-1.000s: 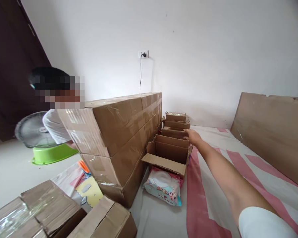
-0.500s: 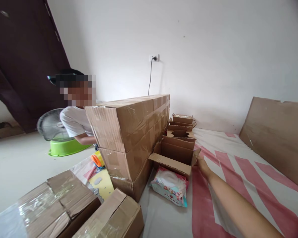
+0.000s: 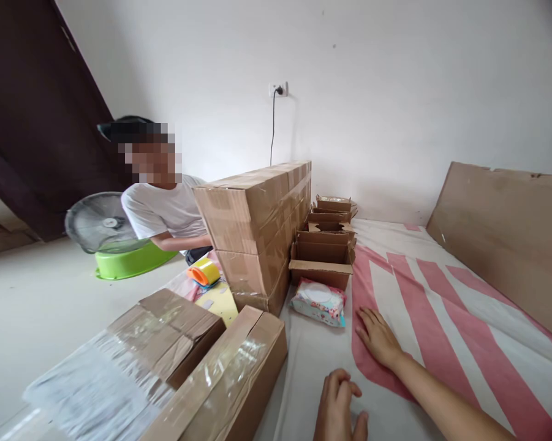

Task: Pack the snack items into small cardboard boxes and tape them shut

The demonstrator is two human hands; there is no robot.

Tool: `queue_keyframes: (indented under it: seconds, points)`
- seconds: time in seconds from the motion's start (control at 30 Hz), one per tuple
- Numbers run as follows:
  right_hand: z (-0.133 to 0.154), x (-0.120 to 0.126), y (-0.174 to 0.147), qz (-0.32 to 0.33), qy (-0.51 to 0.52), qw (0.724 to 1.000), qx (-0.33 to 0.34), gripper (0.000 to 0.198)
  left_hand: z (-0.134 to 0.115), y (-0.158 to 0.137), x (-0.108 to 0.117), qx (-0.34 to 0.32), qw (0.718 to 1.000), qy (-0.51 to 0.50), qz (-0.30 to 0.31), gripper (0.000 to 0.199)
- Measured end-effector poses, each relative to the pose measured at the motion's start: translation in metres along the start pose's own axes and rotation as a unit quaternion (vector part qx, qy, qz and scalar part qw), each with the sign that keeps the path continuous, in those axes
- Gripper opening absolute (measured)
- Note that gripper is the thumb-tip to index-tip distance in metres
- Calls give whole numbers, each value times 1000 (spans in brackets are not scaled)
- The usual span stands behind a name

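Head view: surface = pink/white striped sheet (image 3: 397,288), white wall (image 3: 395,92) behind w/ plugged-in socket (image 3: 278,90). R hand (image 3: 379,337) flat on sheet, palm down, empty; L hand (image 3: 339,404) nearby, fingers loosely curled, thumb apart, nothing visible in it. Wipes pack (image 3: 319,302) lies on sheet just past the hands, in front of nearest open ctn (image 3: 321,266); taped box stack (image 3: 236,217) runs alongside toward wall. Far left: person (image 3: 168,208), fan (image 3: 83,223), dark door (image 3: 32,116).

Premises appear to be a room in a home. Evidence noted: plain white wall (image 3: 395,92) with socket (image 3: 272,90) and plugged-in cord (image 3: 272,131); dark door (image 3: 22,92); pale floor (image 3: 9,306); household fan (image 3: 85,223) near a green tub (image 3: 133,261); pink-and-white sheet (image 3: 441,306) spread out; pack of wipes (image 3: 319,304). Stacked cartons (image 3: 261,220) also present.
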State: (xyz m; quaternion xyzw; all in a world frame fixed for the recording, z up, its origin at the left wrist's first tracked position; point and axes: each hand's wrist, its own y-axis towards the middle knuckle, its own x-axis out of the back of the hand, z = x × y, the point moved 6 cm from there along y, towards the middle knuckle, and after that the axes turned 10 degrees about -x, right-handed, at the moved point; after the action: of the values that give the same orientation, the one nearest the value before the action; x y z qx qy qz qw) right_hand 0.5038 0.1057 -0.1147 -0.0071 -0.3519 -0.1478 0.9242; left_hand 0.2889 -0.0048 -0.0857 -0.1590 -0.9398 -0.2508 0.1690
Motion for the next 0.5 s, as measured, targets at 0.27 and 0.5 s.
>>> queue_keyframes:
  seconds: [0.27, 0.5]
  points:
    - [2, -20, -151, 19, -270, 962, 39, 60, -44, -3, 16, -106, 991, 74, -21, 32]
    - [-4, -15, -241, 34, -247, 962, 111, 58, -126, -47, 122, -160, 915, 347, -129, 27]
